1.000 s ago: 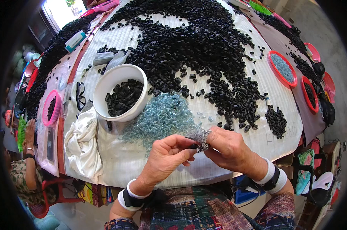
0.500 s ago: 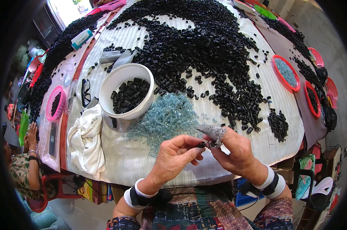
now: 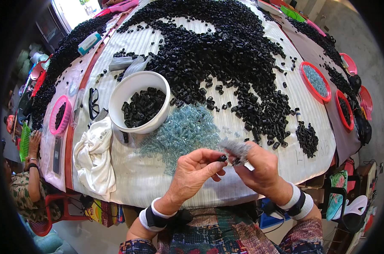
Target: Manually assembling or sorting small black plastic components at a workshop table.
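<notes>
The left hand [image 3: 194,171] pinches a small black piece [image 3: 223,158] between thumb and fingertips, while the right hand [image 3: 262,167] is closed on a blurred grey bundle [image 3: 237,149] at the piece's one o'clock. The hands work close together, yet whether piece and bundle touch is too small to tell. The step in hand seems to be bringing one piece and the bundle to meet, and the next move likely calls for a steady left pinch, with the right fingers guiding finely. From the hands, a heap of clear bluish bits [image 3: 183,129] lies at ten o'clock, with a white bowl [image 3: 159,120] of black pieces beyond it; the broad black spread [image 3: 225,46] lies at twelve, and a smaller dark pile [image 3: 307,140] between two and three.
</notes>
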The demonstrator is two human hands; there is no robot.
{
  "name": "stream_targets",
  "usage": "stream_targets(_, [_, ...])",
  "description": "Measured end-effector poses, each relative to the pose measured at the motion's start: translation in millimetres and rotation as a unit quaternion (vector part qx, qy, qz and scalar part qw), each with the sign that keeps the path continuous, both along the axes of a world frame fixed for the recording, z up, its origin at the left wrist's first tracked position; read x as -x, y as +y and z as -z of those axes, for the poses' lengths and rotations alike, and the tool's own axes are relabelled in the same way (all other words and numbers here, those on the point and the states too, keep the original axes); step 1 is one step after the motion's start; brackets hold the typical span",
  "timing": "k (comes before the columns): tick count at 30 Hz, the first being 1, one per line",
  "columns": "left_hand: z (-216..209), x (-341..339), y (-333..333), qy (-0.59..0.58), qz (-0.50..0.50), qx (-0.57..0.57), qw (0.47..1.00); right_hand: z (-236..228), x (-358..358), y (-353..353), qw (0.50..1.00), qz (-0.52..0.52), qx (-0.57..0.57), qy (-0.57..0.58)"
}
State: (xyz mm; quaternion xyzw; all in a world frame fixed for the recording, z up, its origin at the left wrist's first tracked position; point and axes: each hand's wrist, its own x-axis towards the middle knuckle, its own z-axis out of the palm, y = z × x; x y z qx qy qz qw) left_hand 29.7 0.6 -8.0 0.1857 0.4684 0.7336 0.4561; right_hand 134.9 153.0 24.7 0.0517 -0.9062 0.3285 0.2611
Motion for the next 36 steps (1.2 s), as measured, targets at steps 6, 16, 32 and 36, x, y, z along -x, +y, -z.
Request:
stream_targets(6, [2.5, 1.7, 1.1, -0.002, 0.023, -0.017, 1.000, -2.6, -0.2, 4.2, 0.999, -0.019, -0.005, 0.040])
stream_targets(16, [2.1, 12.5, -9.3, -0.044, 0.005, 0.004, 0.999, 5.7, -22.6, 51.8, 0.976, 0.203, 0.008, -0.076])
stream_targets(32, [3.3, 12.3, -9.1, -0.074, 0.033, 0.003, 0.997, 42.7, 1.3, 51.5, 0.945, 0.185, -0.231, -0.141])
stream_targets(36, [0.7, 9.3, -6.4, -0.063, 0.027, 0.012, 0.998, 47.1, 1.5, 55.4, 0.948, 0.181, -0.222, -0.136])
